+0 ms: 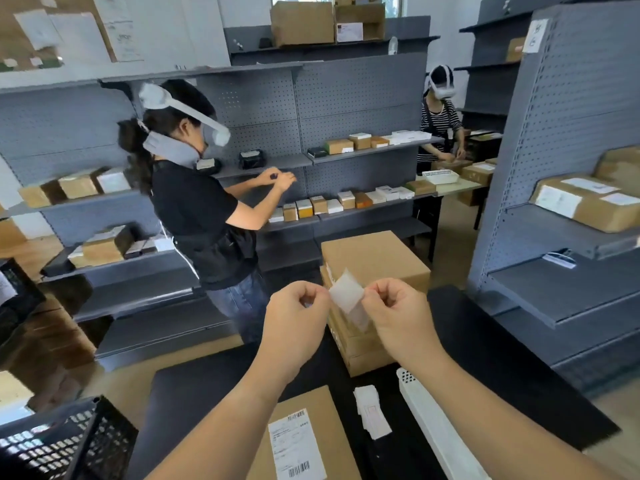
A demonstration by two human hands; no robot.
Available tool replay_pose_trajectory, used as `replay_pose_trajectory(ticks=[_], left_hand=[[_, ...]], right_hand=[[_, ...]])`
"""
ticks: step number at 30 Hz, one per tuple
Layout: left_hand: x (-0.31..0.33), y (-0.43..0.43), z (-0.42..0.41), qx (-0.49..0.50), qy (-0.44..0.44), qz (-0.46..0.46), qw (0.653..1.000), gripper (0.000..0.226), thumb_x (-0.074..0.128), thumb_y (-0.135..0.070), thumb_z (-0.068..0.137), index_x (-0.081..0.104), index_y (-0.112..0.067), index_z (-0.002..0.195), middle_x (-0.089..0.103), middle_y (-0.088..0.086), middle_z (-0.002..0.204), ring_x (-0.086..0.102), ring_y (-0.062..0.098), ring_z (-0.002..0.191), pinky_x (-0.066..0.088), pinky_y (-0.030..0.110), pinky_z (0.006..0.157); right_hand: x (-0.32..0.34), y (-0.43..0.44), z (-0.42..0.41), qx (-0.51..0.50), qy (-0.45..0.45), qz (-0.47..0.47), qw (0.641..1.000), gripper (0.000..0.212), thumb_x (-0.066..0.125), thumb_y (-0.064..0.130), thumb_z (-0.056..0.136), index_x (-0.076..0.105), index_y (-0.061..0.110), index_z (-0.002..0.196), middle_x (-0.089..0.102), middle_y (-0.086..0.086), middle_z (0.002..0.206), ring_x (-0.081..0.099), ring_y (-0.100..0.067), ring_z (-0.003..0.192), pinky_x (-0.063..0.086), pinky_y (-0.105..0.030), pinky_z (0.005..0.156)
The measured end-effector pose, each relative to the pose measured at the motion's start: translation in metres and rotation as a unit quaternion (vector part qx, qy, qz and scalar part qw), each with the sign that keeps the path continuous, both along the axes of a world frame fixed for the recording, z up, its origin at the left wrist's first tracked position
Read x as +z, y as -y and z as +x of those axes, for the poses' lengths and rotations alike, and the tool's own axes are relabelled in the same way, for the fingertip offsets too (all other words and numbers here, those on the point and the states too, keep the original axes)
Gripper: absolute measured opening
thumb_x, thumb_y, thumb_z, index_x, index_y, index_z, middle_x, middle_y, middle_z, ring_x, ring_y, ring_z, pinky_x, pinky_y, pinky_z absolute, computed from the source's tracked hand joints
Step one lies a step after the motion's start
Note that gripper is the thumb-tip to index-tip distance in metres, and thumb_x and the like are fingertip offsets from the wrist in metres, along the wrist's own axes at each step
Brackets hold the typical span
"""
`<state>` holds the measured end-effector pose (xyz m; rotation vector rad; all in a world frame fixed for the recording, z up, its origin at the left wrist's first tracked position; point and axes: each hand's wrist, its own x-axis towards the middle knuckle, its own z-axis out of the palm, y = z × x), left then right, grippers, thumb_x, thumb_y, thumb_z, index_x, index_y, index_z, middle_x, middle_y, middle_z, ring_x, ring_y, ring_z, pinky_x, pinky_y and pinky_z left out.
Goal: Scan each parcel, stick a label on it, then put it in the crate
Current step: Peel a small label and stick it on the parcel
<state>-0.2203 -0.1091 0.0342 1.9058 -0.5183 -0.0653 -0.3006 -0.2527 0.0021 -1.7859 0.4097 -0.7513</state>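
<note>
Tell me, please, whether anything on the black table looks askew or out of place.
Nothing looks damaged or spilled. The top box sits offset on the flatter boxes beneath it, and loose label strips lie in an untidy heap beside the near parcel.

Head-worn view, forward-down over table [519, 341]

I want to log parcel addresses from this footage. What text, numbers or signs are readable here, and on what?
Nothing quotable.
Shipping label on the near parcel: barcodes and print, too blurred.
Paper sign on the shelf end: handwriting, illegible.
Small label pinched by left hand and right hand: no print visible.
</note>
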Motion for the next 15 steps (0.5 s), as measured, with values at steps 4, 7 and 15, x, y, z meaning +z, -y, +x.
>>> replay_pose_trajectory(ticks=[4, 7, 15], left_hand=[[-0.052, 0.039, -0.003, -0.024, -0.065, 0.018, 0.997, 0.019, 0.059, -0.024, 0.097, 0.070, -0.015, 0.084, 0.065, 0.005, 0.072, 0.046, 0.000, 0.051, 0.039, 0.013, 0.049], [-0.093, 0.066, -0.006, -0.029, -0.123, 0.030, 0.992, 0.020, 0.059, -0.024, 0.097, 0.069, -0.015, 0.083, 0.058, -0.003, 0.065, 0.046, 0.005, 0.054, 0.040, 0.020, 0.050], [-0.184, 0.112, -0.016, 0.000, -0.183, 0.077, 0.980, 0.018, 0.055, -0.023, 0.099, 0.068, -0.021, 0.085, 0.065, -0.004, 0.080, 0.055, 0.008, 0.068, 0.040, 0.020, 0.056]], right_hand=[[-0.066, 0.041, -0.028, -0.083, -0.060, 0.076, 0.992, 0.019, 0.063, 0.022, 0.096, 0.067, 0.010, 0.082, 0.065, -0.004, 0.076, 0.057, -0.015, 0.069, 0.051, -0.032, 0.066], [-0.116, 0.068, -0.051, -0.142, -0.107, 0.118, 0.977, 0.022, 0.062, 0.019, 0.095, 0.059, 0.006, 0.077, 0.055, -0.001, 0.069, 0.050, -0.012, 0.066, 0.045, -0.033, 0.063], [-0.218, 0.118, -0.097, -0.242, -0.240, 0.177, 0.923, 0.015, 0.061, 0.019, 0.094, 0.061, 0.009, 0.082, 0.062, -0.004, 0.079, 0.053, -0.013, 0.068, 0.045, -0.024, 0.058]])
